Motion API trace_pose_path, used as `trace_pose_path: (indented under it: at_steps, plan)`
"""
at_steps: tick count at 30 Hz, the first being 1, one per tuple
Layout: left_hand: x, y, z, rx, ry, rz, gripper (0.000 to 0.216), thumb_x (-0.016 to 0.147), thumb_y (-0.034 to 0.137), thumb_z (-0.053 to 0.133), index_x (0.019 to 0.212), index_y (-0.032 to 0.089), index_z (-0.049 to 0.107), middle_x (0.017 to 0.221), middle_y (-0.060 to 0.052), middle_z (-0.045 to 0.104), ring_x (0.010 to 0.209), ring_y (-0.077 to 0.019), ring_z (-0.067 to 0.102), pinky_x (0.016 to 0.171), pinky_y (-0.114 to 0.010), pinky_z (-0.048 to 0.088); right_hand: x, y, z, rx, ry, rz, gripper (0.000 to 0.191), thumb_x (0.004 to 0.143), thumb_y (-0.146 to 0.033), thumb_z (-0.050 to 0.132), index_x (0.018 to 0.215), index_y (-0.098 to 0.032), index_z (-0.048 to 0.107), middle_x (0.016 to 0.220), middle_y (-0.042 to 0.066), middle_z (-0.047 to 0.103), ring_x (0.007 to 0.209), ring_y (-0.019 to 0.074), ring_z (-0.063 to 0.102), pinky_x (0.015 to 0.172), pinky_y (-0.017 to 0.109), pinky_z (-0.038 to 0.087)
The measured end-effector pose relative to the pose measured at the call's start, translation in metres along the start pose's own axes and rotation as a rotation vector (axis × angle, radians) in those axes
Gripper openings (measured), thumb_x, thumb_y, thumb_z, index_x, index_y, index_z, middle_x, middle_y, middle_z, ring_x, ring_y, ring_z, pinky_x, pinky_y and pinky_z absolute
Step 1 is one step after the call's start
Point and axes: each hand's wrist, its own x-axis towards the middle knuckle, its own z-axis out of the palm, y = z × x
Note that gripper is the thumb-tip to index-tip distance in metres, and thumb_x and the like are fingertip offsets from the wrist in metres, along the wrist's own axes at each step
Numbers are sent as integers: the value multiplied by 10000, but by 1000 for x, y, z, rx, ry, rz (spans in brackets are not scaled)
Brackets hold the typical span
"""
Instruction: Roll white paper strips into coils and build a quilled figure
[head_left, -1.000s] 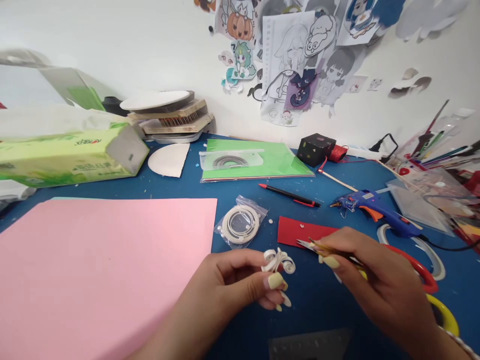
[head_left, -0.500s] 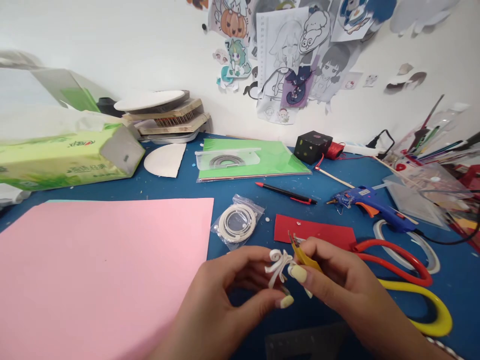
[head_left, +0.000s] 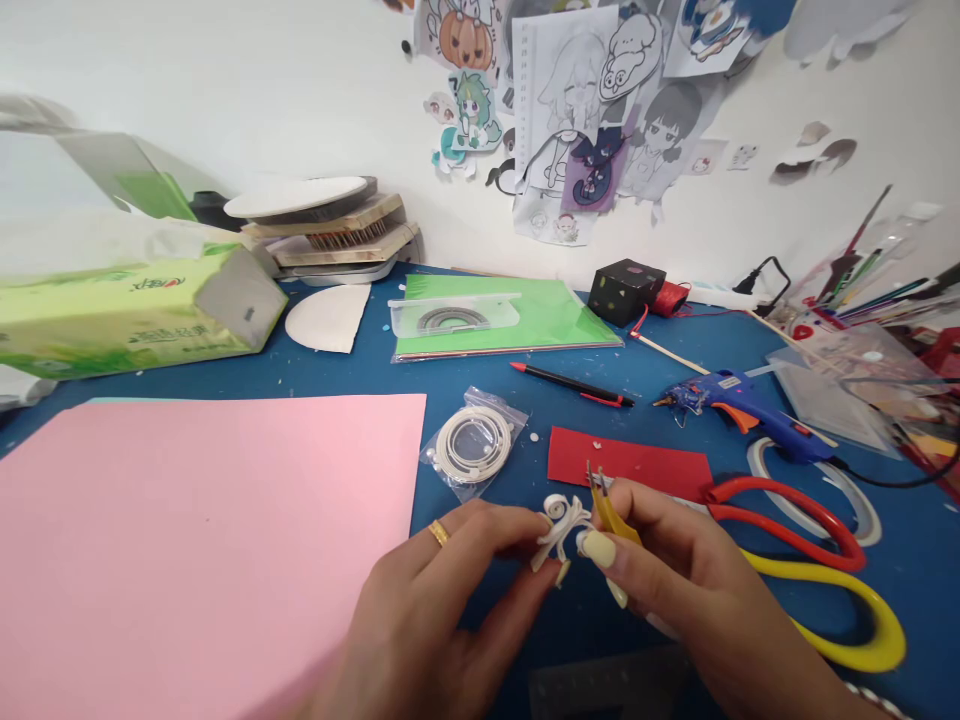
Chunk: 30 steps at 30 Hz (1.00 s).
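Left hand (head_left: 450, 590) pinches white paper curl (head_left: 561, 520) above bench (head_left: 675, 620). Right hand (head_left: 675, 570) grips yellow tweezers (head_left: 606, 505), tips beside curl. Best: hold curl steady, tweak gently, avoid crushing coils.

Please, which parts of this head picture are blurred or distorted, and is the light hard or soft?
Head view: soft, even daylight, with only faint shadows under the hands; the tissue box at the left edge is smeared and stretched; the white paper coil between the left hand and right hand is fairly sharp.
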Motion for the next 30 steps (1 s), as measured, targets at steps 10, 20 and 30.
trace_pose_path:
  at_steps: [10,20,30]
  plan:
    - [0,0,1,15,4,9,197,729,136,602,882,242,537,743,63,674,613,-73,645,577,-99,497,-3,-2,5,51,72,11,281,703,-421,618,669,-183,473,596,-51,392,557,78,312,503,189,257]
    - [0,0,0,12,-18,28,209,738,125,587,906,237,530,782,61,672,645,-53,642,610,-71,483,-2,-1,3,63,62,-1,263,696,-382,640,668,-184,470,588,-54,390,544,69,317,478,168,266]
    - [1,-5,1,66,67,164,160,740,103,571,873,192,568,740,7,643,609,-93,605,551,-167,491,1,-2,-7,99,143,-47,266,702,-422,634,672,-189,509,581,-48,422,517,58,346,456,148,297]
